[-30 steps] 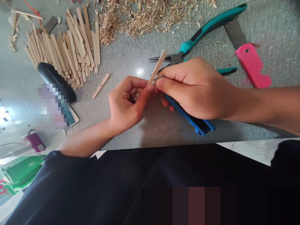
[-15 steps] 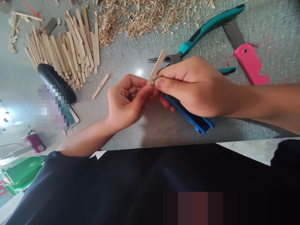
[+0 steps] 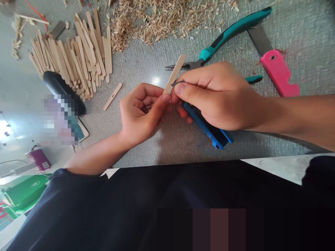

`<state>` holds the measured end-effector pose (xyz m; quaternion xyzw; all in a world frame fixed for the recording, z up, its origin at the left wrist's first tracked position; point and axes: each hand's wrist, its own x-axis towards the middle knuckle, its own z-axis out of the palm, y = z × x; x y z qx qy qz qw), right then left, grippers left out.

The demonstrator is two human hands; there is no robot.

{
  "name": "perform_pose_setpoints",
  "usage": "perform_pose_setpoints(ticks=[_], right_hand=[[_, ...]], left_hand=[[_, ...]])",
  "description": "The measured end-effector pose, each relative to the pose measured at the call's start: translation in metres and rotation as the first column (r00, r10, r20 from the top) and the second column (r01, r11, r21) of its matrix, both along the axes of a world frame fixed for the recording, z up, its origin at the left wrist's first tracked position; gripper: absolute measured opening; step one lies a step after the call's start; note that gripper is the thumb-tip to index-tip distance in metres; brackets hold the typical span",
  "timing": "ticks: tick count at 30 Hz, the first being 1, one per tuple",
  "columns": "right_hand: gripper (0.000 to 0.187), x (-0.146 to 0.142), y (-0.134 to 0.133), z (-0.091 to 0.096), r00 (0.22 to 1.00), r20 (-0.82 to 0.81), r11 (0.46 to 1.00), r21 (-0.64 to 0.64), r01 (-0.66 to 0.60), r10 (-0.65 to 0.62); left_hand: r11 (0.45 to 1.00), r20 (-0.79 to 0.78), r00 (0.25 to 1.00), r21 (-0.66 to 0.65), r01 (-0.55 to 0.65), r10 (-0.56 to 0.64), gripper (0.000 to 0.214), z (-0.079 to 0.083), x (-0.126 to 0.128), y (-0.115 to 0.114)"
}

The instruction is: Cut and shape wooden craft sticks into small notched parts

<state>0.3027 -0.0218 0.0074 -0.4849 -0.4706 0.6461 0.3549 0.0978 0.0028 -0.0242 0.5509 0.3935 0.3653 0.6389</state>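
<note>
My left hand point(image 3: 145, 113) pinches a flat wooden craft stick point(image 3: 176, 74) near its lower end, the stick slanting up to the right. My right hand point(image 3: 214, 97) is closed on a blue utility knife point(image 3: 202, 122), its channelled handle showing below the palm. A thin dark blade point(image 3: 178, 83) sticks out between thumb and forefinger, its tip at the stick just above my left thumb. My fingers hide where blade and handle meet. A shorter stick with a small slot point(image 3: 112, 96) lies on the table left of my left hand.
Many craft sticks point(image 3: 61, 61) are heaped at the left, beside a black case point(image 3: 64, 92) and a phone point(image 3: 83, 130). Wood shavings point(image 3: 154, 21) cover the back. Teal-handled pliers point(image 3: 235, 28) and a pink utility knife point(image 3: 281, 73) lie beyond my right hand.
The blade tip has shifted slightly up along the stick. The lower end of the blue handle has swung a little left. My left hand is almost still.
</note>
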Motion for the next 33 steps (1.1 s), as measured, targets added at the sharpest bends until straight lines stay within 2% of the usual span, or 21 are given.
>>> perform_pose_setpoints(ticks=[9,14,19,22,29,33], right_hand=[[0.045,-0.0016,-0.0021,-0.0023,0.996,0.093,0.996,0.084,0.002,-0.01],[0.047,-0.0024,-0.0025,-0.0023,0.986,0.163,0.993,0.121,0.002,-0.022],[0.04,-0.0018,-0.003,-0.002,0.994,0.106,0.996,0.09,0.027,-0.036],[0.036,-0.0025,-0.0028,-0.0014,0.997,0.071,0.996,0.077,0.037,-0.042],[0.041,-0.0029,-0.0011,0.0003,0.988,0.152,0.995,0.097,0.003,-0.018],[0.045,-0.001,-0.0004,0.0011,0.981,0.195,0.995,0.095,-0.024,0.005]], left_hand=[[1.0,-0.043,0.999,0.018,-0.025,0.026,0.046,-0.0005,0.0014,-0.0027],[0.993,-0.017,0.999,0.108,-0.047,0.049,0.044,-0.0034,0.002,-0.005],[0.978,-0.074,0.993,0.193,-0.077,0.093,0.045,-0.0061,0.0005,-0.0052],[0.971,-0.057,0.993,0.223,-0.089,0.105,0.045,-0.0055,0.0007,-0.0051],[0.953,0.009,0.994,0.283,-0.109,0.111,0.034,-0.0027,0.0037,-0.006],[0.94,-0.058,0.989,0.325,-0.107,0.133,0.044,-0.0036,0.0028,-0.0046]])
